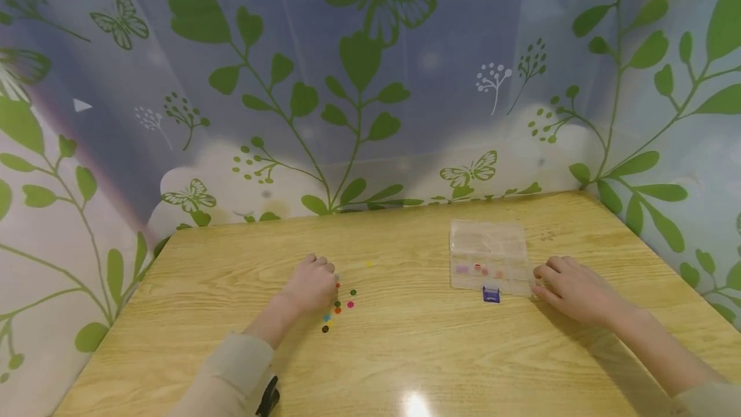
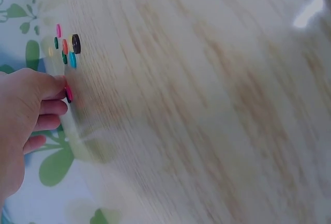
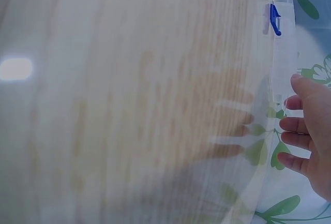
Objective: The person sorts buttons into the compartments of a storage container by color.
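Discs (image 1: 350,304) on table (image 1: 405,352), L of box (image 1: 489,237) — few sm. pcs (image 1: 485,271) in box's near half — cloth (image 1: 289,166) behind.

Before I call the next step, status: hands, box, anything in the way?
Left hand at loose discs, pinch unclear. Right hand beside clear box, contact unclear. Pieces inside box. Lone yellow disc between left hand and box.

From my head view I look across a yellowish wood table (image 1: 417,346) with wavy grain, its far edge close by a back curtain (image 1: 440,108). That cloth is grey-blue above pale cloud shapes, faintly creased, and printed with green leaves (image 1: 360,60) and butterflies (image 1: 120,21). I see a pinkish-white left curtain (image 1: 52,211) and a pale blue right curtain (image 1: 689,147), both leafy too. A bright glare (image 1: 415,405) shines off the tabletop's near part.
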A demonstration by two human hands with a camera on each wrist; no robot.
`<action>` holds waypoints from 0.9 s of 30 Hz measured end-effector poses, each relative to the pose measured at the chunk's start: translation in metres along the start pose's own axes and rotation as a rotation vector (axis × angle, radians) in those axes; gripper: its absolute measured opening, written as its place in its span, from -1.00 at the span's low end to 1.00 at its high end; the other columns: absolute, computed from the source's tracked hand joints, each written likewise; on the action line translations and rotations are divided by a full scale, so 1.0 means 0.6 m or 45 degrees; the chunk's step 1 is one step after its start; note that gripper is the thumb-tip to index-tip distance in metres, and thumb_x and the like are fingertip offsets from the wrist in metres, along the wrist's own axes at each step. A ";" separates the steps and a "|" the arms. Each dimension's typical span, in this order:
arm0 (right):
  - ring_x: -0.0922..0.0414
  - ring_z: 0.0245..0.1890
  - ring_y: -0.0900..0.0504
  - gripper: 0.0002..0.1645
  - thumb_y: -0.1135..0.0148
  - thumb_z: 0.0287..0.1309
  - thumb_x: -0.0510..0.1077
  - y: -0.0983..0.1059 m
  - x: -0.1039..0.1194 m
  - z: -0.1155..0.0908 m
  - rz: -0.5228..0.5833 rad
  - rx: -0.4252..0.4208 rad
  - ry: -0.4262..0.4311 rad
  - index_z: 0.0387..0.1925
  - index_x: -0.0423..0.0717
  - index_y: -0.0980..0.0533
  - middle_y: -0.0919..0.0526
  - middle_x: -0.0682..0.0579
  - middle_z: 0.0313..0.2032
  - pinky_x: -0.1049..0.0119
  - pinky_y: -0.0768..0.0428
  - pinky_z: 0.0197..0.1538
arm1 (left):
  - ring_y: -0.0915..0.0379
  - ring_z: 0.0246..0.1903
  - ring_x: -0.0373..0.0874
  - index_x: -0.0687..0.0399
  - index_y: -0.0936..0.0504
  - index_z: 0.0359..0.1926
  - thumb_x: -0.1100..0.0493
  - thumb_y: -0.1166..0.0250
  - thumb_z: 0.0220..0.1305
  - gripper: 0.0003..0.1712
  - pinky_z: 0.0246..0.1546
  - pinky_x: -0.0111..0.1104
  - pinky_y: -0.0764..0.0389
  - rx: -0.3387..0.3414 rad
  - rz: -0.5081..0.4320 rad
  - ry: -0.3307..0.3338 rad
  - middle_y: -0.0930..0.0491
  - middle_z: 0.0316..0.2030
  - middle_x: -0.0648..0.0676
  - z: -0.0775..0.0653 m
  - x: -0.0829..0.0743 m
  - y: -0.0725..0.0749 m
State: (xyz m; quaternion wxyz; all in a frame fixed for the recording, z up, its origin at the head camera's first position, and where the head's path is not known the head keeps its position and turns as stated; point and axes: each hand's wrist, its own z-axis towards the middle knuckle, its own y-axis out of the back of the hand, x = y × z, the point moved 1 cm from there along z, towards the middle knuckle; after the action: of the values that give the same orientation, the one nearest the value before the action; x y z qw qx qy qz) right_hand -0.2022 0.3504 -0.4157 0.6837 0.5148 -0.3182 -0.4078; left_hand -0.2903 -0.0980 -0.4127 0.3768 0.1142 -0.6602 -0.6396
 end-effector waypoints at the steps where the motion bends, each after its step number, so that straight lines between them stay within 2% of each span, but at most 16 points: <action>1: 0.05 -0.35 -0.45 -0.75 -0.24 0.12 -0.12 0.000 0.000 0.000 -0.002 0.003 0.000 -0.21 -0.20 -0.52 -0.46 0.02 -0.35 0.12 -0.45 -0.31 | -0.24 -0.54 -0.17 -0.03 -0.47 -0.74 0.12 -0.27 0.04 -0.72 -0.30 -0.28 -0.40 -0.006 0.006 -0.004 -0.37 -0.62 -0.07 0.001 0.000 0.000; 8: 0.05 -0.34 -0.46 -0.76 -0.23 0.13 -0.12 0.000 0.001 -0.001 0.002 0.010 0.001 -0.21 -0.19 -0.52 -0.47 0.02 -0.34 0.11 -0.45 -0.30 | -0.12 -0.58 -0.21 -0.05 -0.45 -0.75 0.08 -0.29 0.11 -0.65 -0.40 -0.38 -0.28 0.023 0.065 -0.037 -0.30 -0.66 -0.11 0.008 -0.008 0.002; 14: 0.05 -0.34 -0.46 -0.78 -0.25 0.10 -0.13 0.001 0.001 0.002 -0.001 -0.002 -0.005 -0.23 -0.17 -0.53 -0.47 0.03 -0.35 0.11 -0.46 -0.31 | -0.18 -0.55 -0.20 -0.02 -0.50 -0.71 0.06 -0.31 0.11 -0.68 -0.35 -0.34 -0.33 0.046 0.072 -0.028 -0.35 -0.63 -0.09 0.010 -0.012 0.005; 20: 0.06 -0.36 -0.45 -0.78 -0.25 0.11 -0.13 0.002 0.001 0.004 0.007 0.024 -0.004 -0.22 -0.17 -0.52 -0.46 0.03 -0.35 0.12 -0.45 -0.32 | -0.15 -0.58 -0.19 -0.02 -0.40 -0.78 0.12 -0.30 0.07 -0.63 -0.39 -0.34 -0.32 0.017 0.041 -0.010 -0.31 -0.66 -0.08 0.003 -0.008 0.006; 27: 0.08 -0.35 -0.45 -0.77 -0.24 0.12 -0.13 0.001 0.000 0.002 0.003 0.033 -0.013 -0.21 -0.17 -0.52 -0.46 0.04 -0.35 0.13 -0.45 -0.31 | -0.06 -0.60 -0.20 -0.06 -0.33 -0.81 0.10 -0.29 0.09 -0.57 -0.43 -0.39 -0.22 -0.019 0.104 -0.072 -0.28 -0.68 -0.10 0.005 -0.008 0.003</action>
State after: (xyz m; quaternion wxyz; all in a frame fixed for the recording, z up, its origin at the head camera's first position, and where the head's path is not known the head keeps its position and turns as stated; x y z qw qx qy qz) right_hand -0.2030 0.3496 -0.4145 0.6757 0.5212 -0.3276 -0.4056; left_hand -0.2884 -0.0927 -0.4125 0.3846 0.0662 -0.6698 -0.6317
